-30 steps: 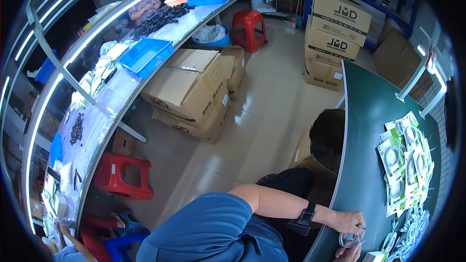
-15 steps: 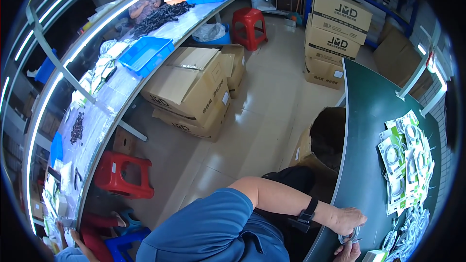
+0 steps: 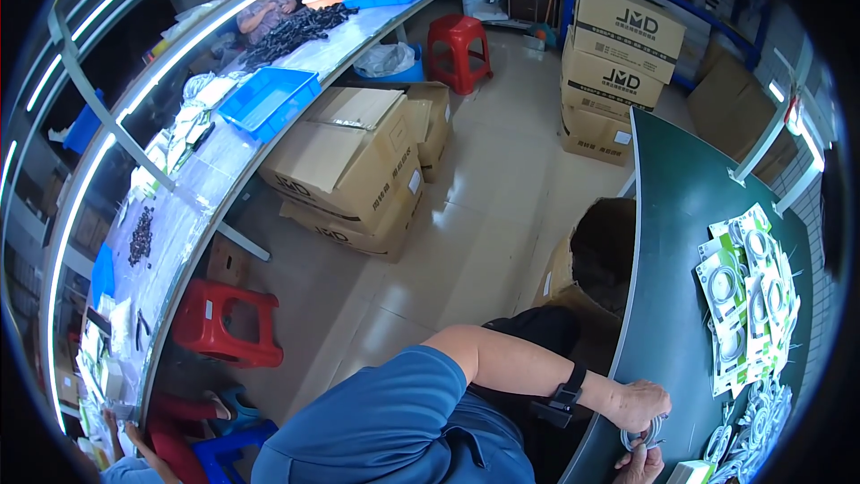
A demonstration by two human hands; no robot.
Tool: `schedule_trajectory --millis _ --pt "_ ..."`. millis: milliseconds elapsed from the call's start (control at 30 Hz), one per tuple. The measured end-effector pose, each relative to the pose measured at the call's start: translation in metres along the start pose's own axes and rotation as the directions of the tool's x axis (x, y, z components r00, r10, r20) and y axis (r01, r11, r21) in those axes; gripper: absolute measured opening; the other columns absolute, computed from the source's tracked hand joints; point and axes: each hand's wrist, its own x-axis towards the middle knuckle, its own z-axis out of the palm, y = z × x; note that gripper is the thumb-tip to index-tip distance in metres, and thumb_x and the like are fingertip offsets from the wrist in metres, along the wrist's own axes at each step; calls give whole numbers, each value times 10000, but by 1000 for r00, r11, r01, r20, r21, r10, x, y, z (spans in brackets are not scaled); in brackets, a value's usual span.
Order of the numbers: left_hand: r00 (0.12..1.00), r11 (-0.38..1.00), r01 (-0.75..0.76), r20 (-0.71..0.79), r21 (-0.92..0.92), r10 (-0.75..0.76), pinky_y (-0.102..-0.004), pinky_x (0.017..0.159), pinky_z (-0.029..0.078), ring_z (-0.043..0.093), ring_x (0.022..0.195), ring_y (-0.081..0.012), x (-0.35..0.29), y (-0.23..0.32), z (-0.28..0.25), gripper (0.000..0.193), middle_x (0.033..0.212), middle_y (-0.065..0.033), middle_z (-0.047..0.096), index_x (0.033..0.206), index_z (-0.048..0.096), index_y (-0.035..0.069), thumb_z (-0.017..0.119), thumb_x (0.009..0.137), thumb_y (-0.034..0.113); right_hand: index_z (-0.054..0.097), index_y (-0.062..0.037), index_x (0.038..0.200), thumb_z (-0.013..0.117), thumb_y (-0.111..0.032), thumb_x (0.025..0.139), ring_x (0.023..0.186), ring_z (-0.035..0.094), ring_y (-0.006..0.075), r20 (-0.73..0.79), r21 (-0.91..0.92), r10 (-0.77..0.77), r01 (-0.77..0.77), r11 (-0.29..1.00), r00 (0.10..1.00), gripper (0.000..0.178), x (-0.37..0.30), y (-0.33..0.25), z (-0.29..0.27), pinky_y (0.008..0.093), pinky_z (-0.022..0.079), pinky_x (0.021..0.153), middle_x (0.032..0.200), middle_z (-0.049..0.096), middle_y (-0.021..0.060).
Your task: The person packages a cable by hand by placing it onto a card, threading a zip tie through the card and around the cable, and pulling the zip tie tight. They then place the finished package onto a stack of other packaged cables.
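Over dark green tabletop (image 3: 681, 305), close to its edge, pinching grey cable coil (image 3: 657, 432) with left hand (image 3: 640, 405) and right hand (image 3: 640, 465); possibly risking uncoiling from slackening grip, or snagging on loose cables (image 3: 757, 435) lying nearby.

I hold a grey cable (image 3: 655, 433) wound into a coil. It sits at the frame's lower right, partly hidden.
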Motion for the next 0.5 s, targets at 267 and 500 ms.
schedule_trajectory --millis 267,500 --pt "998 998 -58 -21 35 59 -451 647 559 703 716 -401 2 -6 7 77 712 -267 672 715 657 -64 619 765 -20 589 3 741 514 -120 960 627 490 124 -40 20 34 -33 999 999 262 0 -4 4 289 375 578 671 554 29" --pt "997 997 -73 -5 5 73 -445 653 564 698 695 -393 1 -4 2 85 713 -258 679 716 660 -63 604 770 -29 583 8 733 511 -125 942 631 488 135 -45 0 -28 28 1000 999 258 0 2 2 305 391 592 672 554 35"
